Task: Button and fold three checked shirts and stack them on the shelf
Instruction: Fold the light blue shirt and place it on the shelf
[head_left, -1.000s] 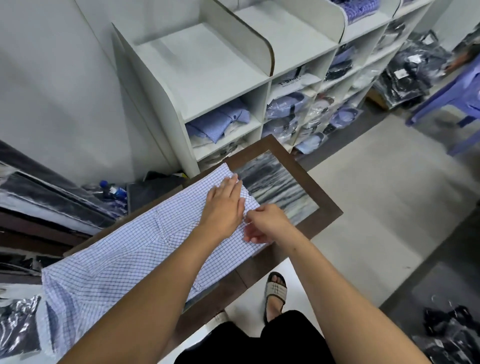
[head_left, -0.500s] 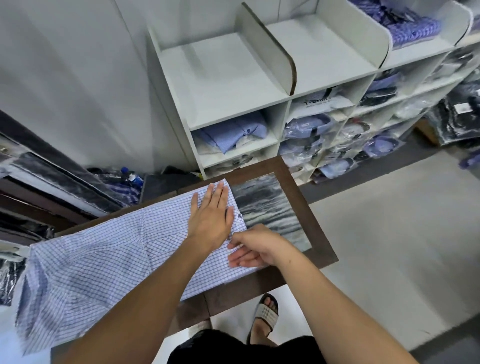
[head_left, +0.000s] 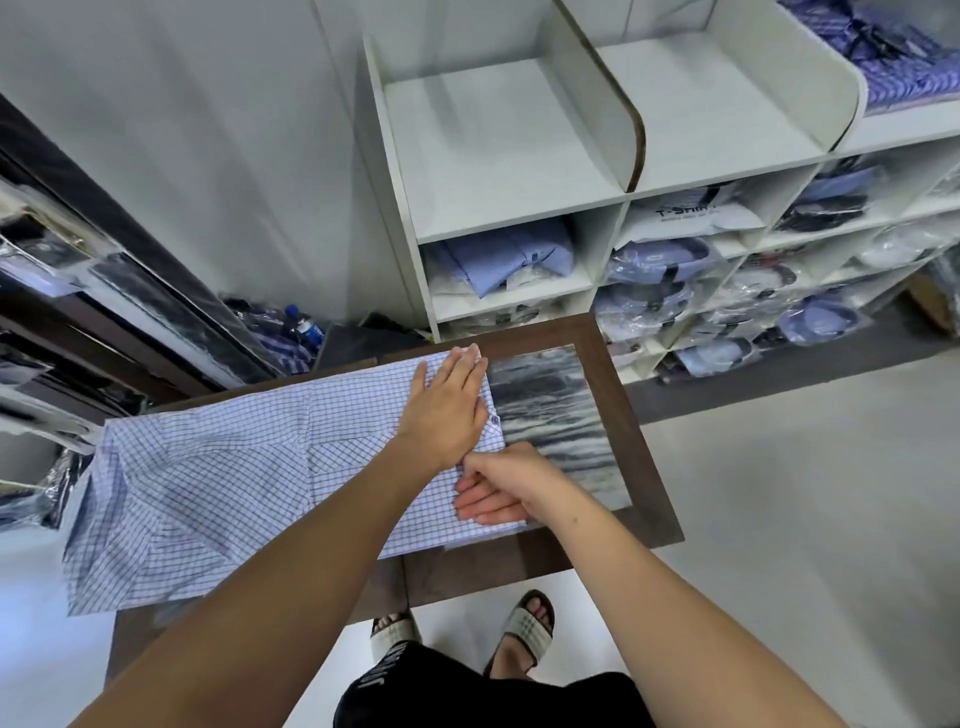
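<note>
Your left hand is flat, fingers straight, pressing down on the white-and-blue checked cotton shirt near its right edge. Your right hand sits just below it, fingers curled at the shirt's edge, though I can't tell if it's actually pinching fabric. The two hands nearly touch. The shirt's spread across the dark brown wooden table with the grey marbled inset, its left end hanging off. Beyond the table is the white cubby shelf unit, its lower cubbies holding folded shirts.
</note>
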